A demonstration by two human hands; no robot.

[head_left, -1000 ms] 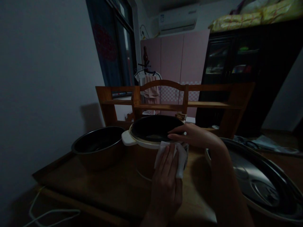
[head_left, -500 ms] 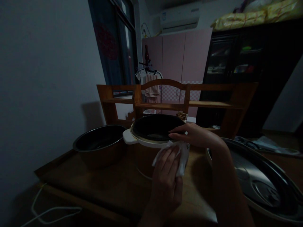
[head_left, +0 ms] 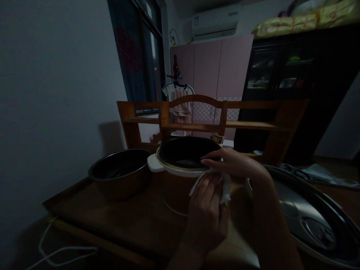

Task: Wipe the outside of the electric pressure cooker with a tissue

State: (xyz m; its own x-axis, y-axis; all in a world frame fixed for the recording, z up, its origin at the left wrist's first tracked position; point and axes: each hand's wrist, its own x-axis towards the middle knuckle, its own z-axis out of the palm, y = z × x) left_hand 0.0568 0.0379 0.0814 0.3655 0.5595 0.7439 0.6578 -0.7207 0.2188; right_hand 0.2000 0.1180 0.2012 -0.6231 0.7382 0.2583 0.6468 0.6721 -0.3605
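A rice cooker body (head_left: 176, 189) with a pale rim and a white side handle (head_left: 154, 163) stands upright on the wooden desk, its dark opening uncovered. My left hand (head_left: 206, 206) is closed over a crumpled white cloth or tissue (head_left: 225, 187), pressing it against the cooker's outer wall just under the rim. Across the right side of the rim lies my right hand (head_left: 227, 161), gripping there with its fingertips over the opening. The cooker's right handle is hidden behind my hands.
A dark inner pot (head_left: 123, 183) sits left of the cooker. To the right lies a large round lid (head_left: 303, 210), metal inner side up. A wooden shelf (head_left: 194, 126) rises at the desk's back. A white cord (head_left: 67, 248) hangs at the lower left, near the wall.
My left hand has slid right along the cooker's wall with the white cloth or tissue. My right hand stays on the rim.
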